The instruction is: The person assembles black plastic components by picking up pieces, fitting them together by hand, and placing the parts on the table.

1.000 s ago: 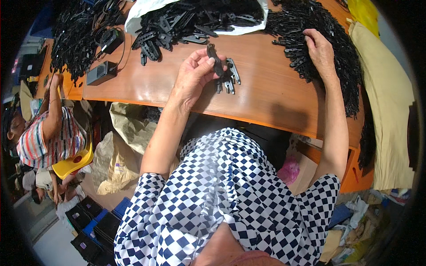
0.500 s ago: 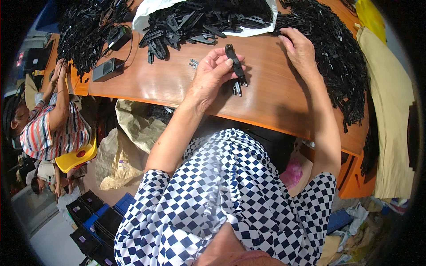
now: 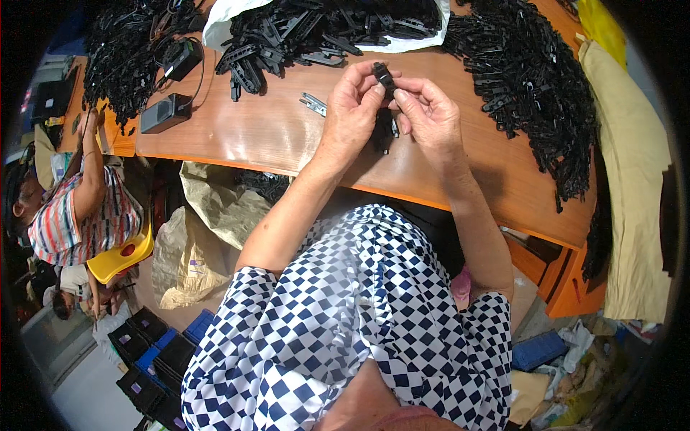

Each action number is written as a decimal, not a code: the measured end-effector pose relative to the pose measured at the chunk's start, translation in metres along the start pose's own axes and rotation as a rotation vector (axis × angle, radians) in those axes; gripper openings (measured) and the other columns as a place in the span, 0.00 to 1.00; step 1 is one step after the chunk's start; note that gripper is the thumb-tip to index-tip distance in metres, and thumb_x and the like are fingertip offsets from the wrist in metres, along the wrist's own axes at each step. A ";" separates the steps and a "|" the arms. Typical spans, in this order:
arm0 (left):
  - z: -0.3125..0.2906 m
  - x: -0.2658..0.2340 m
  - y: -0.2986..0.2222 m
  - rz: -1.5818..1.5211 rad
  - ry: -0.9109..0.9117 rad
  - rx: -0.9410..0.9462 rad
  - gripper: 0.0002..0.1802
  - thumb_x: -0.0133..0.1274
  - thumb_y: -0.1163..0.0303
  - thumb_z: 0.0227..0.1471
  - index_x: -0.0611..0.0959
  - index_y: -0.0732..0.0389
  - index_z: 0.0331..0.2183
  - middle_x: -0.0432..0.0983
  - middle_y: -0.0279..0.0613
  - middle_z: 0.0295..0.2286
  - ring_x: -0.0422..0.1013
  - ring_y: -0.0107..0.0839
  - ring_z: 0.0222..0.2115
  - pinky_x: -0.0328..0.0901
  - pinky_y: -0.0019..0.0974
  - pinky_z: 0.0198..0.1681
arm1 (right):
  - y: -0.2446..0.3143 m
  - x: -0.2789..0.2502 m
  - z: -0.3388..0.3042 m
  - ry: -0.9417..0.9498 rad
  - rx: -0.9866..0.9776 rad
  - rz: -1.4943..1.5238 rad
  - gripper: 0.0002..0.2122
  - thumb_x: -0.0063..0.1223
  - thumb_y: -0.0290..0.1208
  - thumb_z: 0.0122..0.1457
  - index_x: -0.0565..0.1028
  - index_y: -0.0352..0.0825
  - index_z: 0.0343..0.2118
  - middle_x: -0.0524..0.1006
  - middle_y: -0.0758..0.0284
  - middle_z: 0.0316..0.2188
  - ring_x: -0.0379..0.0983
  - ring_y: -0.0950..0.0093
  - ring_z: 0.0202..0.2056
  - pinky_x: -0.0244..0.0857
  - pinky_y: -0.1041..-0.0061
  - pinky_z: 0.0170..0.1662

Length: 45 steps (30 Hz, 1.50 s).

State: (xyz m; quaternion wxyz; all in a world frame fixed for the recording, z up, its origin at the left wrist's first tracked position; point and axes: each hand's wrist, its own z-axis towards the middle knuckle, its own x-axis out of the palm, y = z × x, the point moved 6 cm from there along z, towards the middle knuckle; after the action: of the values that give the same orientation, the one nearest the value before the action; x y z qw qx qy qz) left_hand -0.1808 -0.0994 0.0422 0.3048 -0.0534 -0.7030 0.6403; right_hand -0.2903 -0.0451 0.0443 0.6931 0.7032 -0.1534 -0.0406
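My left hand [image 3: 350, 118] pinches a narrow black plastic part [image 3: 383, 77] between thumb and fingers, holding it up above the table. From the other side my right hand [image 3: 433, 122] closes its thumb and fingertips on the same part. Whether a second small piece sits in the right fingers is hidden. Just under the hands, partly covered by them, lie dark pieces with silvery ends [image 3: 394, 128] on the tabletop. Left of my left hand is a small grey metallic-looking piece [image 3: 313, 104].
A white bag [image 3: 219, 29] spills black parts [image 3: 248, 68] at the back. A large heap of black pieces [image 3: 532, 93] covers the table's right side. A grey box [image 3: 165, 113] and a corded black adapter [image 3: 181, 59] stand left. Another person [image 3: 86, 208] works at far left.
My right hand has come from the right-hand heap to the black plastic part in my left hand, its fingers now closed there. The left hand has stayed nearly in place.
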 end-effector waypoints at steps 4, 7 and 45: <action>-0.002 0.007 -0.006 0.097 -0.007 0.038 0.17 0.47 0.78 0.56 0.69 0.65 0.48 0.72 0.44 0.45 0.69 0.28 0.44 0.67 0.28 0.47 | 0.002 -0.002 -0.001 -0.032 -0.047 -0.049 0.07 0.48 0.24 0.61 0.74 0.29 0.39 0.74 0.71 0.25 0.63 0.89 0.21 0.58 0.90 0.22; -0.005 0.010 -0.008 0.076 -0.030 0.064 0.13 0.44 0.78 0.57 0.69 0.66 0.46 0.73 0.46 0.42 0.71 0.27 0.40 0.69 0.28 0.42 | -0.001 -0.004 -0.002 -0.030 -0.100 -0.064 0.06 0.49 0.24 0.60 0.74 0.29 0.38 0.73 0.73 0.23 0.63 0.89 0.20 0.58 0.90 0.22; -0.028 0.063 0.012 -0.094 0.182 -0.423 0.14 0.49 0.74 0.54 0.75 0.59 0.44 0.74 0.33 0.34 0.70 0.20 0.31 0.67 0.26 0.34 | 0.022 -0.047 -0.070 -0.156 0.172 -0.291 0.13 0.55 0.25 0.55 0.74 0.31 0.44 0.77 0.68 0.34 0.72 0.80 0.34 0.68 0.80 0.37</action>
State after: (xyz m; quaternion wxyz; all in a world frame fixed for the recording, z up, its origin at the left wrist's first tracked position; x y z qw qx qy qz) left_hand -0.2212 -0.0438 0.0539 0.3785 -0.1406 -0.7929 0.4564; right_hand -0.3192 0.0354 0.0612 0.6032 0.7693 -0.1066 -0.1816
